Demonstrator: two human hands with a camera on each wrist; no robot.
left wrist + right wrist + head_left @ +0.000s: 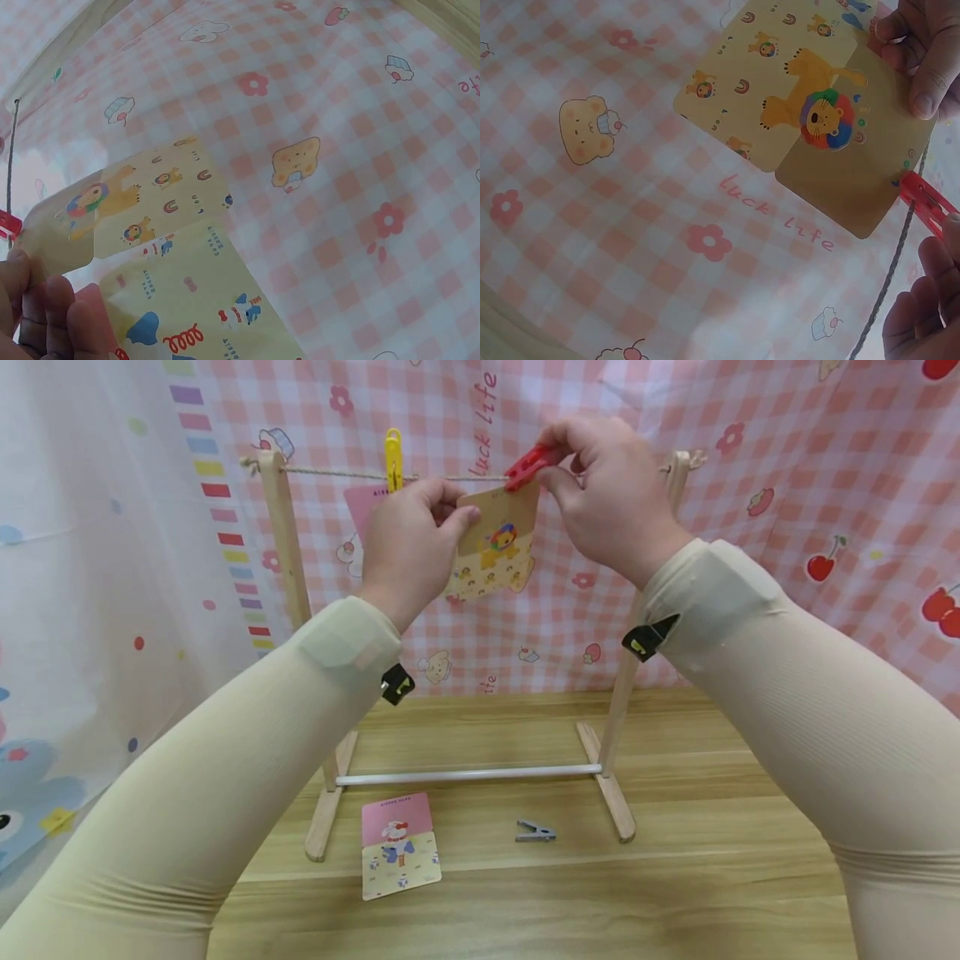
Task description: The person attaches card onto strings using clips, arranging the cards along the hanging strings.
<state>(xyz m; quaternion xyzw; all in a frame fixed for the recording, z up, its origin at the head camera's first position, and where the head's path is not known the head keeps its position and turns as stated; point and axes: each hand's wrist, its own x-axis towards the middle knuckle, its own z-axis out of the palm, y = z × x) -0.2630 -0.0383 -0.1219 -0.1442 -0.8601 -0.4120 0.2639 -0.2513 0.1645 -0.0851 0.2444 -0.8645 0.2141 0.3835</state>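
Booth: patterned curtains [847, 635], wood-grain tabletop [712, 868]

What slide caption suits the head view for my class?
Left hand pinches a lion card; right hand holds a red clothespin at its top edge, near the string.

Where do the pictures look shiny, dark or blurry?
Left wrist: glare washes out some cloth beside the lion card, and the left hand looks shadowy; right wrist: the card's brown half looks dusky; head view: bright, but the card's top print is too tiny to read.

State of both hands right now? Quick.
Left hand: closed, pinching the lion card at its edge.
Right hand: closed, holding the red clothespin at the card's top edge.
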